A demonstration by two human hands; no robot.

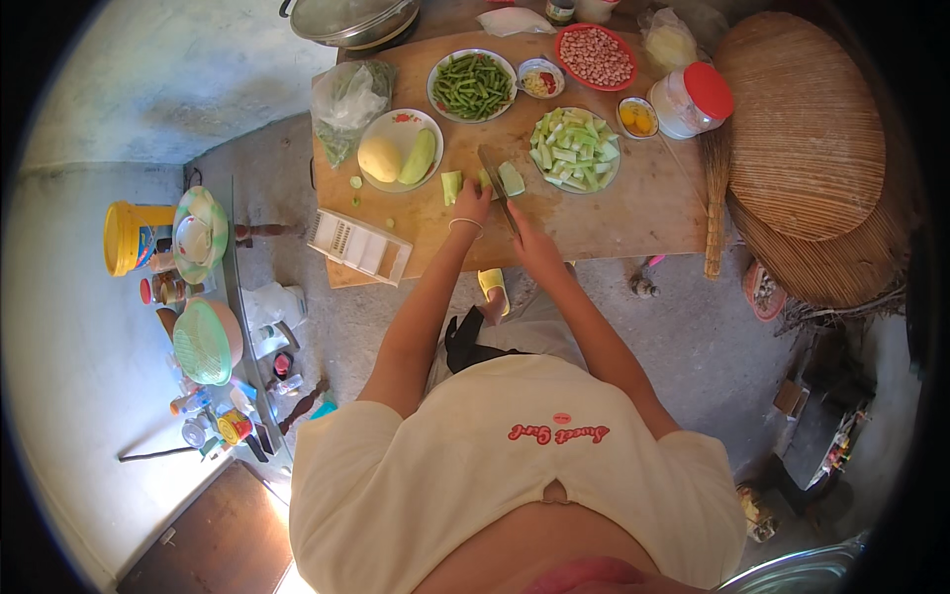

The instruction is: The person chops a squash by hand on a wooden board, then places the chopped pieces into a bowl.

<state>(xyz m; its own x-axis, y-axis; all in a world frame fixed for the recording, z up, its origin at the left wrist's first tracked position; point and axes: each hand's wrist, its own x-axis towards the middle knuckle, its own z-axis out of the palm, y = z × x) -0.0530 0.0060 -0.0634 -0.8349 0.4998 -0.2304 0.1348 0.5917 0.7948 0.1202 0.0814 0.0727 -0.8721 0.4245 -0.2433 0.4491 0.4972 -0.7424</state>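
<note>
My right hand (pixel 536 251) grips the handle of a kitchen knife (pixel 496 177), its blade pointing away from me over the wooden table. Left of the blade, the fingers of my left hand (pixel 473 203) hold a piece of peeled green vegetable (pixel 484 179), mostly hidden by hand and blade. Another cut piece (pixel 451 187) lies just left of that hand, and a pale green chunk (pixel 512 179) rests right of the blade. A plate (pixel 410 185) farther left carries a yellowish peeled vegetable (pixel 379 160) and a long pale green one (pixel 418 157). Chopped green pieces (pixel 574 148) fill a plate on the right.
Along the back stand cut green beans (pixel 473 85), a small bowl of garlic and chilli (pixel 540 79), and a red basket of peanuts (pixel 597 57). Cracked eggs (pixel 637 117), a red-lidded jar (pixel 690 100) and a whisk broom (pixel 715 200) line the right. A slicer (pixel 360 246) overhangs the front-left edge.
</note>
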